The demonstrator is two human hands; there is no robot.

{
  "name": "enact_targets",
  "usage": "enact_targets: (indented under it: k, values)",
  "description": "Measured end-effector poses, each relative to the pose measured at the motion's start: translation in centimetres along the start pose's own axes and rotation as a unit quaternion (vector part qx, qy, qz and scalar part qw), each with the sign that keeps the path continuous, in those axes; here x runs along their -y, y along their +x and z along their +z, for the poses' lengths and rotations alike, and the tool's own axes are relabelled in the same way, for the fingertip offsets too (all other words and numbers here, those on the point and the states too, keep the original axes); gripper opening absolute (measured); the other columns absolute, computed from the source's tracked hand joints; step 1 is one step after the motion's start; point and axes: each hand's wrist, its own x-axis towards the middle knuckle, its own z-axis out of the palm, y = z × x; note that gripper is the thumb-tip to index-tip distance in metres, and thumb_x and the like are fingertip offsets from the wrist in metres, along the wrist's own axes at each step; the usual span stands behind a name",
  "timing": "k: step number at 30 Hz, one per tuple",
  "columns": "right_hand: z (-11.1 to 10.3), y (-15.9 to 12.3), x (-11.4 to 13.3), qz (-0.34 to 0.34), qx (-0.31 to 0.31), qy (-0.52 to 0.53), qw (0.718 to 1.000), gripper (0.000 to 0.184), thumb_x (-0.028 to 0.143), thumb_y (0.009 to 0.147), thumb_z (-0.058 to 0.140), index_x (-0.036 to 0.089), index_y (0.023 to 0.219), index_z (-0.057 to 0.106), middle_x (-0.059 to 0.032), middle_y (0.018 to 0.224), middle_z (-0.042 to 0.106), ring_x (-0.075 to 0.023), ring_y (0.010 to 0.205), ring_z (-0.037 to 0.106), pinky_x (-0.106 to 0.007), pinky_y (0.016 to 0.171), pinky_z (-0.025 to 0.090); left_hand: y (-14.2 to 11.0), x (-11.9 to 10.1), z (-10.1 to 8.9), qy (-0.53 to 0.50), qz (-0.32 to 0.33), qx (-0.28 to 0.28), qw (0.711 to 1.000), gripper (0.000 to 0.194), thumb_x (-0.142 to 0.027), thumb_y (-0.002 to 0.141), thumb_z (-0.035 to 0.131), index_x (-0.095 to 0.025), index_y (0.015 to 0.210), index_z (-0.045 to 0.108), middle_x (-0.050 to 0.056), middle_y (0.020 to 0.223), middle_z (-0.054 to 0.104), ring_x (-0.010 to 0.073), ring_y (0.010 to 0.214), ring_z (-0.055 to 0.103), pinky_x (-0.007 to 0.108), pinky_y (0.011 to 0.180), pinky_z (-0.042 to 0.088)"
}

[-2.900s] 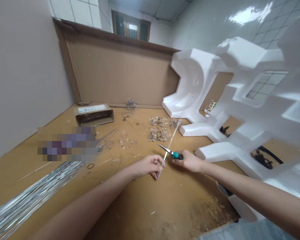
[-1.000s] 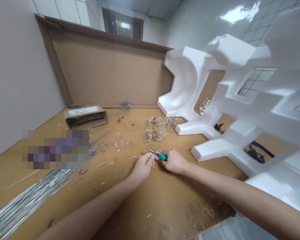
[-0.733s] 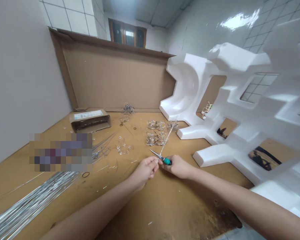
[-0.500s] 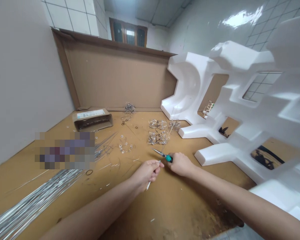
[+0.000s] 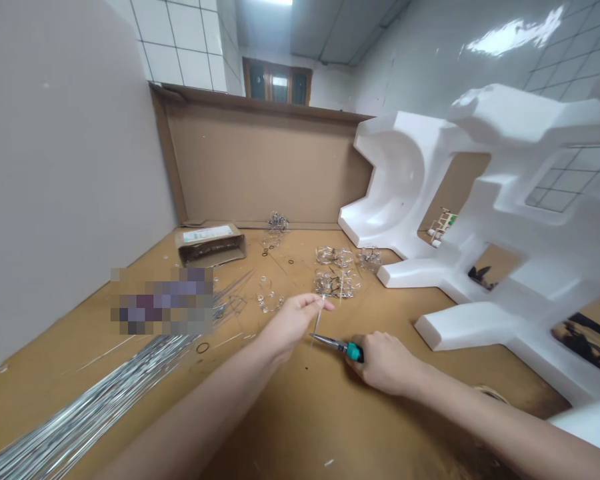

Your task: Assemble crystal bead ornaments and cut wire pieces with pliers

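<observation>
My left hand (image 5: 300, 319) pinches a thin pale wire (image 5: 319, 321) near the middle of the table, its lower end hanging below the fingers. My right hand (image 5: 385, 360) is wrapped round long-nose pliers (image 5: 336, 343) with a teal and black handle. The tips of the pliers meet the lower part of the wire; whether the jaws are closed on it I cannot tell. Just beyond my left hand lie bent-wire pieces (image 5: 336, 283), with more bent wire (image 5: 334, 255) behind them. Small clear rings (image 5: 267, 303) lie to the left.
A bundle of straight silvery wires (image 5: 105, 400) stretches across the left. Behind it are a small open cardboard box (image 5: 213, 252) and a pixelated patch. White moulded foam (image 5: 455, 320) stands along the right, and a cardboard panel (image 5: 265, 163) closes the back.
My left hand has risen away from me and now holds the wire higher. The pliers have come down to the wire's lower part. The whole view has shifted slightly.
</observation>
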Motion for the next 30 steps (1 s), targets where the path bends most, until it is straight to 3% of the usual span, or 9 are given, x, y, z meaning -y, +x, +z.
enact_targets:
  k: [3, 6, 16, 24, 30]
  values:
    - [0.0, -0.1, 0.3, -0.012, 0.008, -0.004, 1.000, 0.018, 0.027, 0.073, 0.045, 0.022, 0.075, 0.061, -0.0073, 0.069, 0.067, -0.0225, 0.065, 0.062, -0.026, 0.053, 0.032, 0.1, 0.9, 0.2, -0.066, -0.080, 0.044, 0.994, 0.014, -0.026, 0.071, 0.059, -0.014, 0.069, 0.066, 0.007, 0.084, 0.066, 0.0191, 0.093, 0.054, 0.034, 0.090, 0.036]
    - [-0.1, -0.5, 0.6, -0.028, 0.023, -0.012, 0.999, 0.018, 0.028, 0.074, 0.045, 0.021, 0.076, 0.062, -0.0082, 0.070, 0.067, -0.0225, 0.066, 0.062, -0.026, 0.053, 0.032, 0.2, 1.2, 0.3, -0.119, -0.108, 0.100, 0.982, 0.015, -0.028, 0.070, 0.062, -0.014, 0.072, 0.066, 0.008, 0.088, 0.064, 0.0163, 0.089, 0.055, 0.032, 0.088, 0.038]
    - [0.2, -1.2, 1.8, -0.051, 0.057, -0.024, 0.997, 0.018, 0.026, 0.071, 0.046, 0.021, 0.075, 0.062, -0.0082, 0.069, 0.067, -0.0232, 0.064, 0.062, -0.027, 0.052, 0.033, -0.2, 2.2, 1.9, -0.162, -0.111, 0.090, 0.976, 0.014, -0.026, 0.078, 0.055, -0.013, 0.074, 0.058, 0.011, 0.093, 0.063, 0.0164, 0.083, 0.059, 0.034, 0.079, 0.045]
    - [-0.5, -0.9, 2.3, -0.051, 0.071, -0.042, 0.995, 0.019, 0.028, 0.066, 0.047, 0.019, 0.070, 0.063, -0.0097, 0.067, 0.067, -0.0257, 0.063, 0.062, -0.027, 0.049, 0.033, -0.2, 2.8, 1.9, -0.070, -0.115, 0.122, 0.983, 0.019, -0.028, 0.077, 0.054, -0.012, 0.074, 0.062, 0.009, 0.090, 0.064, 0.0138, 0.084, 0.058, 0.027, 0.079, 0.042]
    - [-1.0, -1.1, 1.8, -0.062, 0.093, -0.002, 0.994, 0.019, 0.030, 0.068, 0.047, 0.021, 0.074, 0.063, -0.0076, 0.068, 0.067, -0.0219, 0.062, 0.061, -0.025, 0.049, 0.032, 0.0, 3.4, 2.0, -0.145, -0.074, 0.155, 0.974, 0.029, -0.040, 0.071, 0.059, -0.012, 0.068, 0.055, 0.003, 0.063, 0.059, 0.0104, 0.053, 0.056, 0.025, 0.057, 0.043]
